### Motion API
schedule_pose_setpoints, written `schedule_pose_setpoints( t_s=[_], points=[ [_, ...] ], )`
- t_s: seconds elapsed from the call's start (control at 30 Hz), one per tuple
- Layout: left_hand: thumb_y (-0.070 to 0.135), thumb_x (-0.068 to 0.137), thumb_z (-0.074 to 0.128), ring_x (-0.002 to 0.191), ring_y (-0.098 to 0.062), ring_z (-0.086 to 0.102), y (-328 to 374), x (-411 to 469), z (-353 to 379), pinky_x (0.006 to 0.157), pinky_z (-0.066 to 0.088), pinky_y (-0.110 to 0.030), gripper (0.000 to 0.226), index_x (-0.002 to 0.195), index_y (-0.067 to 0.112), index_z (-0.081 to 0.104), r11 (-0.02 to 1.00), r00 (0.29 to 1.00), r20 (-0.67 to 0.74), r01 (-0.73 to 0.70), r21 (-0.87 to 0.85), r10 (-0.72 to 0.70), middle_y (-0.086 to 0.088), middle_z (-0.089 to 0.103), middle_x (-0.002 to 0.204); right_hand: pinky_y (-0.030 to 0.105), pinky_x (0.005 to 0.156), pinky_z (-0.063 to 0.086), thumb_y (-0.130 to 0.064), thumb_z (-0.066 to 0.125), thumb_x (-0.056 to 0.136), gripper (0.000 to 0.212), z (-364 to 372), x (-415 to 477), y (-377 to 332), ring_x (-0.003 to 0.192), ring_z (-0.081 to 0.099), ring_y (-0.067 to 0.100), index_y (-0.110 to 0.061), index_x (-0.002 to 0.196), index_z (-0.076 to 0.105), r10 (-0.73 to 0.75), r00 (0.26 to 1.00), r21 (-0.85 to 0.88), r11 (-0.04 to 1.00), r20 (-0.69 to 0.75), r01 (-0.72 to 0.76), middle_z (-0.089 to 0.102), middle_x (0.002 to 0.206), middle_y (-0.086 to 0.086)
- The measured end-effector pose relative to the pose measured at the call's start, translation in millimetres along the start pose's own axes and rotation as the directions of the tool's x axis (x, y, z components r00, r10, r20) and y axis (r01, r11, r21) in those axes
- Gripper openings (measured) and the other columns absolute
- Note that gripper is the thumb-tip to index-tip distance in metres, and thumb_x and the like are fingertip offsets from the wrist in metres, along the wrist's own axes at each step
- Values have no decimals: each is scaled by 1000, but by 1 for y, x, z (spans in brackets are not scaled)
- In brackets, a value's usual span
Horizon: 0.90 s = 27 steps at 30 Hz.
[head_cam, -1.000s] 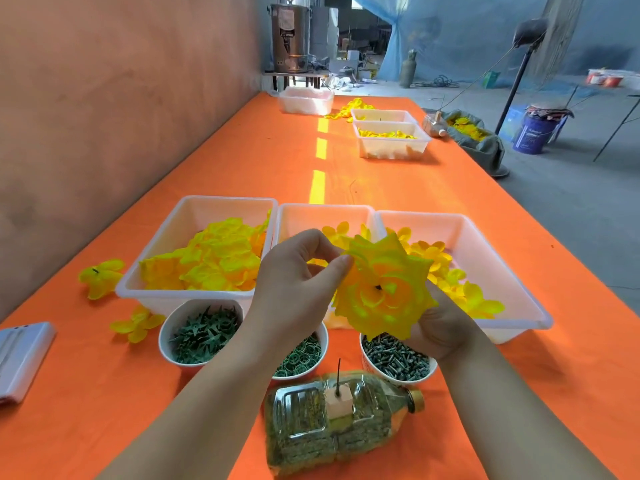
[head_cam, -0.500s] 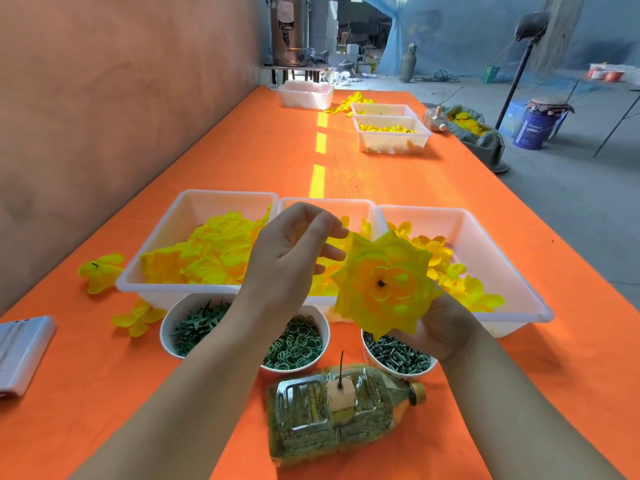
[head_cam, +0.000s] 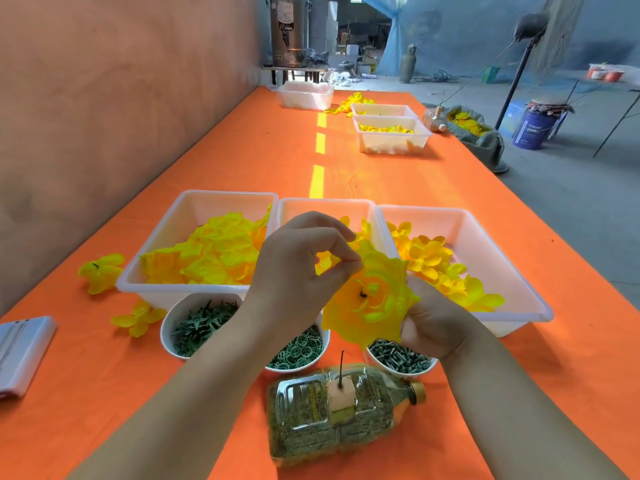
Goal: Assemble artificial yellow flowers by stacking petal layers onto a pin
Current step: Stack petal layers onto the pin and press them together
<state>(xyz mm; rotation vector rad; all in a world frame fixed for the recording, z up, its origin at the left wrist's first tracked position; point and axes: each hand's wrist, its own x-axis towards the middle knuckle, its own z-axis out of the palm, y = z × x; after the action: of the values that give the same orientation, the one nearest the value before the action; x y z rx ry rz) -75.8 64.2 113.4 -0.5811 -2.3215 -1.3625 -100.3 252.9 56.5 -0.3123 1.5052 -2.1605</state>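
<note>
A layered yellow flower with a dark centre is held up above the bowls. My right hand grips it from behind and below at its right edge. My left hand is at its upper left edge, thumb and forefinger pinching a petal tip. A thin dark pin stands upright in a small foam block on a plastic bottle lying on its side near me. Three white trays hold loose yellow petals: left tray, middle tray, right tray.
Three white bowls sit in front of the trays: green star pieces, green rings, dark pins. Two loose yellow flowers lie at the left. A white device lies at the left edge. More trays stand farther down the orange table.
My left hand let go of the flower's edge, opened briefly, then came back to pinch a petal tip. The flower tilted so its dark centre faces me.
</note>
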Motion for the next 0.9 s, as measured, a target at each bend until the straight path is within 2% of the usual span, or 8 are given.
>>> schedule_pose_setpoints(
  t_s=[0.13,0.23,0.33,0.43,0.5,0.63,0.8,0.9],
  points=[
    [13,79,82,103,-6,62,-1,1,4,79,51,-31,9,79,19,75,999,999,35,30,-41,-28,8,68,105,57,89,56,-4,61,93,24,-4,0,-1,104,69,38,-9,114,71,44,995,-71,996,-85,-50,71,115,21],
    [12,80,81,105,-6,63,-5,5,0,79,54,-40,16,84,25,73,988,990,-97,91,-128,-104,8,68,109,44,75,62,-4,62,85,26,-8,0,2,90,72,34,-1,108,72,-42,977,6,999,-210,44,72,107,24],
    [24,81,82,99,-1,63,-9,7,-3,71,50,-31,15,74,29,70,987,972,-202,93,-132,-119,10,69,100,37,72,57,-8,65,79,36,-10,1,6,80,68,32,8,111,65,-117,910,31,990,-398,140,70,94,22],
    [37,72,85,100,1,63,-12,3,2,69,49,-25,15,70,29,72,985,987,-57,147,-91,-153,12,68,101,27,66,53,-22,76,63,28,-3,1,8,71,67,18,-11,88,76,-184,845,-53,982,-502,183,72,79,7],
    [29,71,89,100,2,62,-17,2,8,72,52,-23,17,74,25,73,989,989,18,147,4,-147,11,67,104,20,58,52,-29,78,60,24,5,-1,6,67,69,8,-16,80,77,-246,816,-130,969,-523,209,73,72,1],
    [8,80,81,91,-5,65,-28,5,15,73,53,-22,13,75,16,71,981,981,-29,188,-44,-190,2,67,103,18,57,52,-13,75,83,4,16,1,5,70,70,6,-14,86,74,-312,754,-183,950,-578,253,75,75,0],
    [34,83,75,98,-1,65,-33,3,17,78,53,-22,8,88,35,69,961,978,23,210,-178,-209,8,64,117,20,57,53,-9,68,90,5,23,6,7,64,68,7,-12,88,72,-182,748,11,970,-639,245,73,70,-1],
    [50,62,81,106,5,63,-36,3,15,77,55,-23,36,93,51,62,958,965,118,251,-142,-235,21,56,126,21,55,55,-10,67,90,4,26,8,6,63,69,8,-12,88,69,-103,778,152,957,-620,247,74,71,1]
  ],
)
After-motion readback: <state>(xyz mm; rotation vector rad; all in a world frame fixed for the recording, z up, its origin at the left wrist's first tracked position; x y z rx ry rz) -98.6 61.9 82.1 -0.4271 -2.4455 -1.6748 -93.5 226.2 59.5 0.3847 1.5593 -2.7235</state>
